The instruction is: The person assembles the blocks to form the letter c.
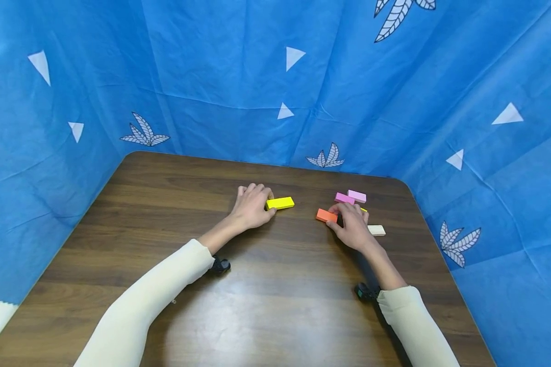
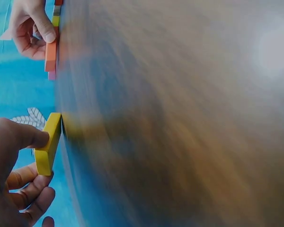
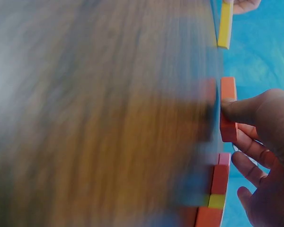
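My left hand [image 1: 252, 209] pinches a yellow block [image 1: 283, 203] by its left end, thumb on the near side. In the left wrist view that block [image 2: 51, 139] stands out between thumb and fingers, low over the wooden table. Farther right, my right hand [image 1: 353, 229] holds an orange block [image 1: 324, 215] between thumb and fingers. The right wrist view shows the thumb pressed on this orange block [image 3: 228, 90]. Beyond and beside the right hand lie a magenta block [image 1: 344, 198], a pale pink block [image 1: 357, 195] and a cream block [image 1: 377, 231].
Partly behind the right hand, another yellow block [image 3: 217, 201] sits near a red block [image 3: 220, 178] and a second orange block [image 3: 209, 217]. The brown wooden table [image 1: 266, 285] ends at a blue curtain [image 1: 220, 76] along its back and sides.
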`<act>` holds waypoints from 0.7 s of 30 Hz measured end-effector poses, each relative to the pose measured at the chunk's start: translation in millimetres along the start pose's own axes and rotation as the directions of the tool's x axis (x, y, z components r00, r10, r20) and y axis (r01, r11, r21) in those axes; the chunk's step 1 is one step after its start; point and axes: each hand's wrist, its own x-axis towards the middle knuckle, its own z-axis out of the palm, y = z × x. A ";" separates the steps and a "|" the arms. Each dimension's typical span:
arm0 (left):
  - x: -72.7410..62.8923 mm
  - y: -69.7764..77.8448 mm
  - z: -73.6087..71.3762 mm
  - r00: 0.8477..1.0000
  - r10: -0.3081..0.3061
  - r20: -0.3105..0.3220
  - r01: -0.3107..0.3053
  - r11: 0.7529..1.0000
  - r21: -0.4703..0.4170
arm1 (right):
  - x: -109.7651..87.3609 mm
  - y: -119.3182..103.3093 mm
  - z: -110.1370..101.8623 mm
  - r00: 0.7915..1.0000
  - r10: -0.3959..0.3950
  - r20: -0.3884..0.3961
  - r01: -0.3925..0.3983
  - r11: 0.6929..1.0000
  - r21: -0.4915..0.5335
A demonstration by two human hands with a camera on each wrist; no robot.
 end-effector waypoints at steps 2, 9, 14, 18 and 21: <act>-5.1 -6.9 -3.2 1.000 -0.009 -0.014 0.009 1.000 0.009 | 3.3 -4.1 0.7 1.000 -0.007 0.003 0.007 1.000 0.004; -28.3 -27.6 -14.8 0.997 -0.038 -0.068 0.040 0.999 0.033 | 12.0 -17.1 8.6 1.000 -0.004 0.021 0.004 1.000 0.010; -44.6 -40.7 -21.3 0.992 -0.062 -0.108 0.066 0.997 0.037 | 19.9 -25.4 14.7 0.999 -0.015 0.036 0.015 1.000 0.006; -56.2 -48.7 -27.7 0.988 -0.084 -0.128 0.089 0.996 0.027 | 26.1 -34.3 18.8 0.998 -0.038 0.042 0.038 0.999 -0.004; -63.3 -54.3 -32.2 0.986 -0.104 -0.133 0.107 0.994 0.016 | 30.9 -41.8 22.8 0.997 -0.051 0.055 0.051 0.999 0.003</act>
